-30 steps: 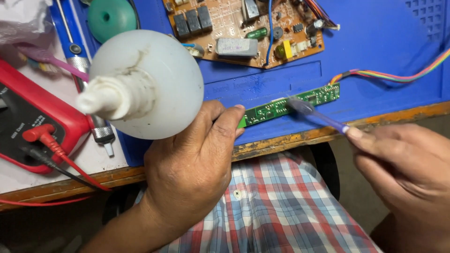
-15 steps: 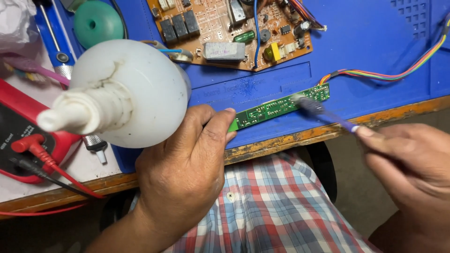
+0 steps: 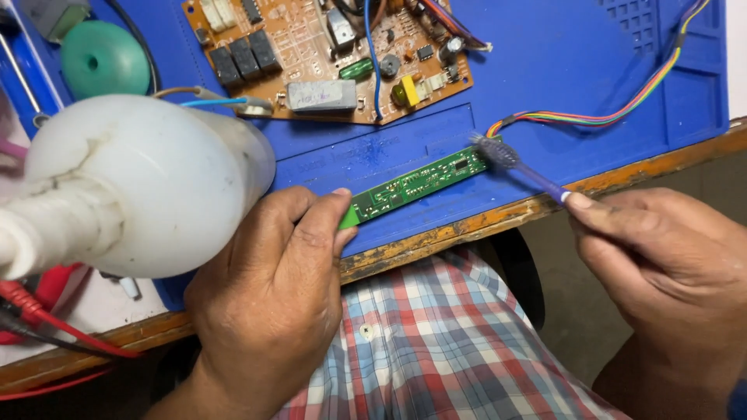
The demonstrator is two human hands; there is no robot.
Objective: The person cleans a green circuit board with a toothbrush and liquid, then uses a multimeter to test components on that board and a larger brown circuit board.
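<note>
While left hand [image 3: 268, 311] apparently steadies strip board [image 3: 416, 183], brush [image 3: 517, 165] touches.

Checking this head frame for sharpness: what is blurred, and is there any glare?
Head view: the white bottle fills the near left, soft, its nozzle blurred at the edge; the green strip board and brush are fairly sharp; light is even, with only a mild sheen on the blue mat.

Wooden bench [image 3: 467, 225], front edge worn, chipped and stained orange-brown. Top covered by blue work mat [image 3: 560, 70] with moulded panels and a gridded corner. Pale surface [image 3: 78, 307] showing at left beyond the mat. Below the edge, grey-brown floor [image 3: 568, 311], dim, probably concrete. Lighting even, soft shadows.
</note>
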